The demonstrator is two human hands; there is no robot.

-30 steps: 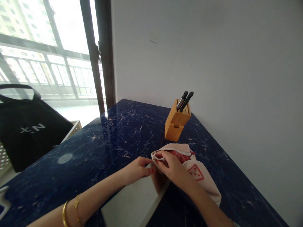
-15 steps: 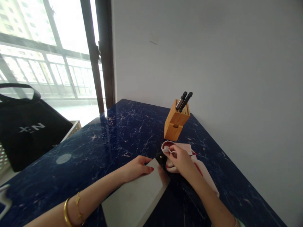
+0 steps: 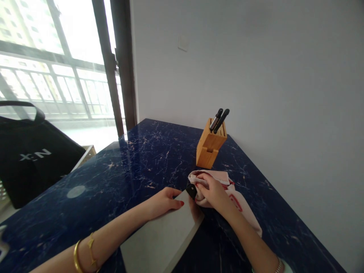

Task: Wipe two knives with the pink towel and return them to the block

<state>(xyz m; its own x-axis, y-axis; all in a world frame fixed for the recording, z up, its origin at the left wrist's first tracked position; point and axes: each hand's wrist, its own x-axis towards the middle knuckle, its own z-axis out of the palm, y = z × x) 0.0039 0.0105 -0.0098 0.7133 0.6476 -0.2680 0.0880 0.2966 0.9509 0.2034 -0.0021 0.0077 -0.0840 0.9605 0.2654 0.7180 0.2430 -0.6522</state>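
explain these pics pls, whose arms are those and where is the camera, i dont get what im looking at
These are one person's own two arms, filmed by a camera worn on their head, so you see roughly what they see, looking forward and down. Their left hand rests on the wide metal blade of a cleaver, which is on a dark blue marble counter. Their right hand holds a pink cloth bunched around the cleaver's black handle. Behind them stands a wooden knife block with two knives in it. A black bag sits to the left, near a window.
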